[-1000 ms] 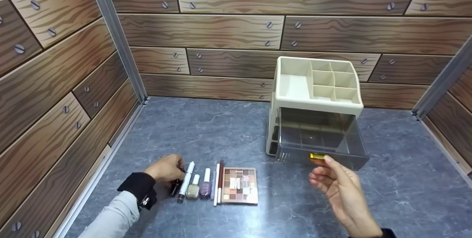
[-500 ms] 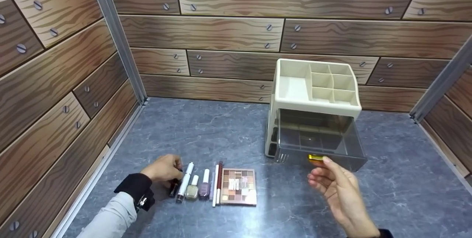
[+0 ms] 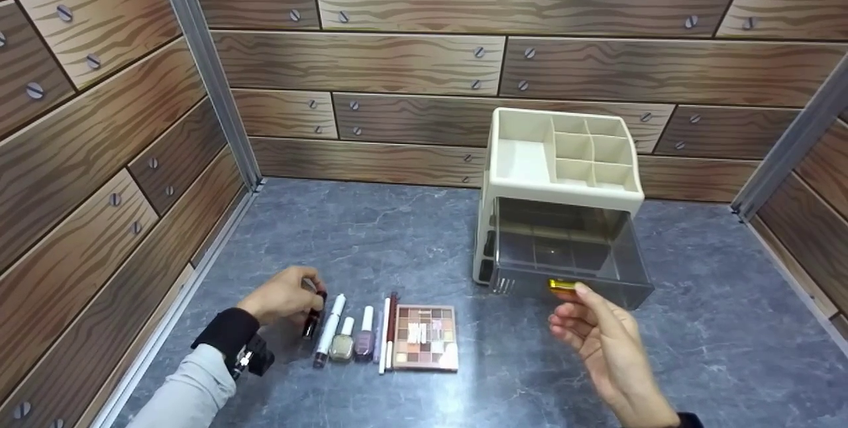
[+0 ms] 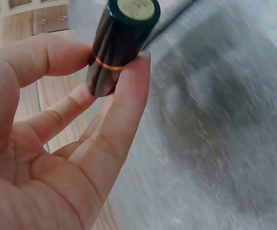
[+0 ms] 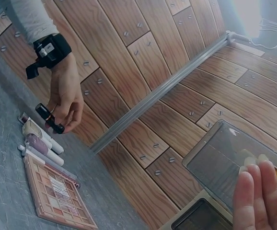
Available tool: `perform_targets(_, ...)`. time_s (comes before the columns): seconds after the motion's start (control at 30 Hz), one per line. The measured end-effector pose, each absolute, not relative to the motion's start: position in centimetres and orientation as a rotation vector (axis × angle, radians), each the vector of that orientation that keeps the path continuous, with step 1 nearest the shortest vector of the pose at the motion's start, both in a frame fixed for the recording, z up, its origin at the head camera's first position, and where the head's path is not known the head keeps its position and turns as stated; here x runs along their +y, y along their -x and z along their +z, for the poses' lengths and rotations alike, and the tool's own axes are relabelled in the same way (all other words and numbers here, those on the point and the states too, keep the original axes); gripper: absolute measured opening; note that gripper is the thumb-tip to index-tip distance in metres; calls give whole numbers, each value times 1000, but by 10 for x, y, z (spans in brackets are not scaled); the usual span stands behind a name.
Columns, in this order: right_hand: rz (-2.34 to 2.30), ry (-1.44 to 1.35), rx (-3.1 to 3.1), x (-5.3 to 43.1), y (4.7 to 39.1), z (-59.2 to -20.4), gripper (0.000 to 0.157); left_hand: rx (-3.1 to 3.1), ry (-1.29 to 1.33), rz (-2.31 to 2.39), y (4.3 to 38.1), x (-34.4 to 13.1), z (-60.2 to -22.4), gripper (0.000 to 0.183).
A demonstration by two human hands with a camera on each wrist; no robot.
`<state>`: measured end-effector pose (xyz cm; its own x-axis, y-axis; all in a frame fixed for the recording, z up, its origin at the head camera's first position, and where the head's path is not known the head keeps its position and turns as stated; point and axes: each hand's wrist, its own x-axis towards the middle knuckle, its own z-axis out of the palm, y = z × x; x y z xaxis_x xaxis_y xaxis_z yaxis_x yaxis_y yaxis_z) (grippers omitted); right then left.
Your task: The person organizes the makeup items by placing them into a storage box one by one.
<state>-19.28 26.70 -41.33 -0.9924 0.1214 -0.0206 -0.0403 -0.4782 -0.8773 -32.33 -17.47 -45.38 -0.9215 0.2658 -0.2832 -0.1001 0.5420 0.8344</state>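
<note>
In the head view my left hand pinches a black lipstick tube at the left end of a row of makeup. The left wrist view shows the tube between thumb and fingers, with an orange-gold band and a pale label on its end. At the right, my right hand holds the gold handle on the front of a pulled-out clear drawer. The thumb covers the handle's right end. The drawer belongs to a cream organizer.
Beside the lipstick lie a white tube, a greenish nail polish, a purple nail polish, several slim pencils and an eyeshadow palette. Wood-patterned walls enclose the grey marbled surface.
My left hand has shifted left and slightly up with the lipstick, which now stands apart from the row. The right hand stays at the drawer handle; the head view has shifted a little.
</note>
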Motion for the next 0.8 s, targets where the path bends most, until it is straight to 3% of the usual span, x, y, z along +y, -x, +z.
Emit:
perform_targets(0.47, 2648, 97, -1514, 267, 193, -409, 26, 2316, -194, 1466, 327, -157, -415, 30)
perform_targets(0.8, 2668, 97, -1510, 266, 190, -413, 26, 2177, -264, 1567, 322, -148, -415, 35)
